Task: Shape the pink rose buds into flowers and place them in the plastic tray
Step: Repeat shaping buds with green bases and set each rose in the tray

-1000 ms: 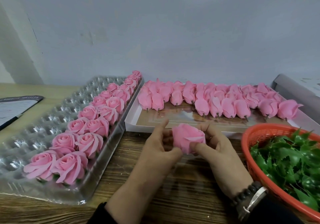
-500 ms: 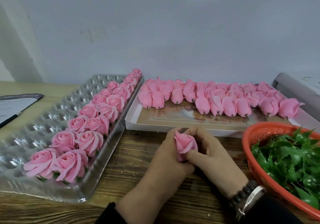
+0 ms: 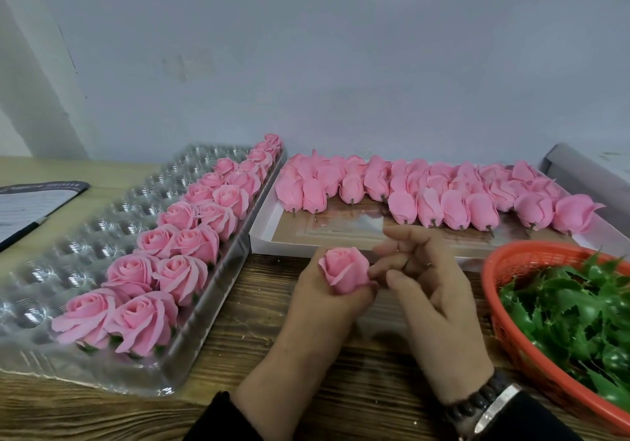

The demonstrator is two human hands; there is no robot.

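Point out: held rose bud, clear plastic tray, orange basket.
held rose bud (image 3: 344, 270), head view, outer petals.
clear plastic tray (image 3: 68, 246), head view, bare cups.
orange basket (image 3: 491, 290), head view, left wall.

The left hand (image 3: 327, 301) grips a pink rose bud (image 3: 345, 270) upright over the brown wooden table (image 3: 245, 304). Just beside it, the right hand (image 3: 433, 290) hovers with its fingers loosely curled. Shaped pink roses (image 3: 177, 246) fill two rows of the clear plastic tray (image 3: 78, 253) at left; unshaped pink buds (image 3: 439, 195) lie on a white flat box (image 3: 341, 232).

pink rose bud (image 3: 345, 270) upright, half-open; finished roses (image 3: 191, 236) fill two rows of plastic tray (image 3: 85, 236).
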